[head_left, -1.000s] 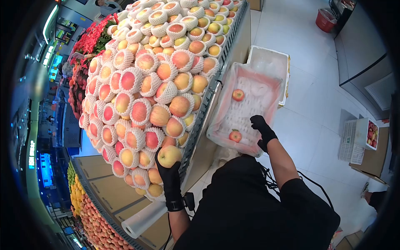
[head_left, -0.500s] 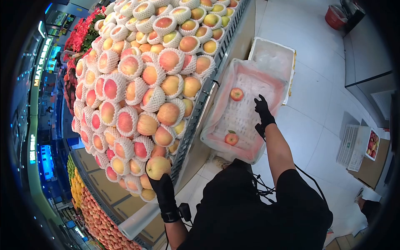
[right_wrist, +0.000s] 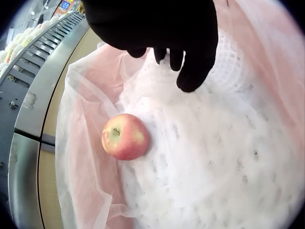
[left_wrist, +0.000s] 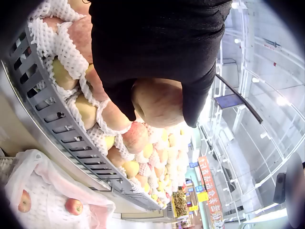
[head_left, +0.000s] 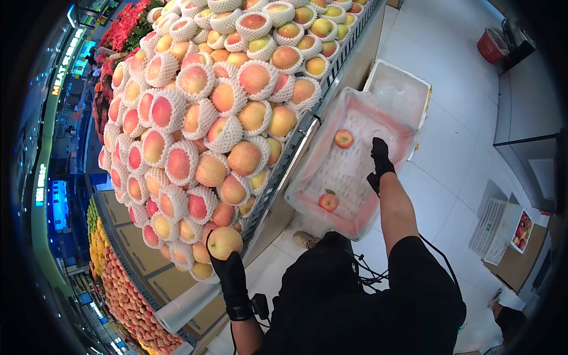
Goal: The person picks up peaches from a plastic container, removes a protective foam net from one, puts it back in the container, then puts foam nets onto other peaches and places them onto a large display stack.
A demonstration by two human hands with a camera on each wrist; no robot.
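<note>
In the head view, my black-gloved left hand (head_left: 231, 275) holds a yellowish apple (head_left: 225, 242) at the near corner of the heaped fruit display. The left wrist view has fingers and thumb curled round this apple (left_wrist: 161, 106). My gloved right hand (head_left: 383, 160) reaches over a pink crate (head_left: 407, 129) lined with clear plastic. Its fingers point down, loosely bent, close to white foam netting (right_wrist: 232, 67) in the right wrist view. Two red apples, one farther off (head_left: 343, 138) and one nearer (head_left: 328, 201), lie on the crate's white padding.
Many apples in foam nets (head_left: 195, 78) fill the sloping display, edged by a slotted grey rail (head_left: 287, 163). A white foam box (head_left: 423, 89) sits beyond the crate. At the display's near corner is a plastic bag roll (head_left: 183, 307). Another person's shoe (head_left: 494, 299) shows at right.
My right hand has moved forward over the crate toward the foam netting at its far side. The left hand keeps its apple, now slightly lower and nearer the display's corner.
</note>
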